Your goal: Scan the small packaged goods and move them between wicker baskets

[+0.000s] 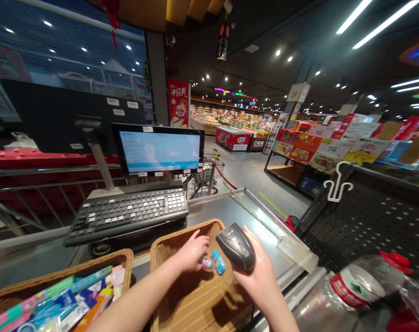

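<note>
My right hand (261, 272) grips a dark grey barcode scanner (237, 246), its head pointing down and left. Just beside it my left hand (191, 252) pinches a small blue and pink item (214, 261), too small to name. Both hands hover over a wicker basket (168, 246) whose woven floor shows bare. A second wicker basket (102, 262) at the left holds several colourful packets (60, 302).
A black keyboard (128, 212) and a lit touchscreen (160, 150) stand behind the baskets on the steel checkout counter (226, 207). A clear bottle with a red cap (361, 281) lies at the right. A black perforated panel (375, 221) rises beyond it. Shop shelves fill the background.
</note>
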The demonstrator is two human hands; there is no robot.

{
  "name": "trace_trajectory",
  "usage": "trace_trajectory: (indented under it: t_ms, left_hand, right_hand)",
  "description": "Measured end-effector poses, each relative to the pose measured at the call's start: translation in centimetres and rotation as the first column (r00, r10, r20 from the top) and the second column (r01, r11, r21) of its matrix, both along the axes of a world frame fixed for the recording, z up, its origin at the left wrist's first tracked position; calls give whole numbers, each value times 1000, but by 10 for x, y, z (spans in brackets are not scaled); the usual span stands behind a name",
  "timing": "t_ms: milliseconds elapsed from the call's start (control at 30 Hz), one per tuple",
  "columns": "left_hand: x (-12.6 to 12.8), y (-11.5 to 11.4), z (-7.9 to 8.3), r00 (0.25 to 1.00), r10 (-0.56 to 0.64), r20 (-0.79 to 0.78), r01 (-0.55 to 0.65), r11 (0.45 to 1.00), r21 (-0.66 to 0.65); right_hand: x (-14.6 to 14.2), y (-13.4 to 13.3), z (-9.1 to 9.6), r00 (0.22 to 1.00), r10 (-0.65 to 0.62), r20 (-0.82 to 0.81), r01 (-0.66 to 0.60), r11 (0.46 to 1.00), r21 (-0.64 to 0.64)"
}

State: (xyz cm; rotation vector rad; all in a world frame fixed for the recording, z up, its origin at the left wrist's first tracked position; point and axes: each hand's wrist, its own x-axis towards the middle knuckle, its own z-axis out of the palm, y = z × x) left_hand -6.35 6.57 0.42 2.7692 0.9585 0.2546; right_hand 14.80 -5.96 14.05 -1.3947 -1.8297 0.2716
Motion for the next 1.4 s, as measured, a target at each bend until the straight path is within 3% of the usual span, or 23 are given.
trace_trajectory:
  t_ms: [167,333,600,800,967,1167,1400]
  left_hand:
    - [-32,-19,53,971,89,223,-116,987,110]
    - [-68,-38,100,945,132,298,-228,921,317]
    - [-113,-62,150,912,228,341,-373,809,455]
    - [-143,-70,171,883,302,359,-455,734,504]
    - [-162,-79,184,854,360,376,-516,678,523]
    - [-184,-88,187,827,394,402,-562,616,552]
    - [-204,-105,186,796,432,423,-605,584,542]
  right_hand:
    - [-13,-3,-2,1000,22,18,-23,999,28]
    - [-29,-1,0,998,48,39,-51,996,71]
    - [-58,-4,14,992,94,89,-104,988,118]
    - [-80,-6,36,986,124,115,-144,973,181]
    - [-102,-18,48,971,191,146,-213,964,160]
    - [-120,-29,53,941,285,180,-304,949,87]
    - [-136,-36,55,922,352,159,-362,932,33]
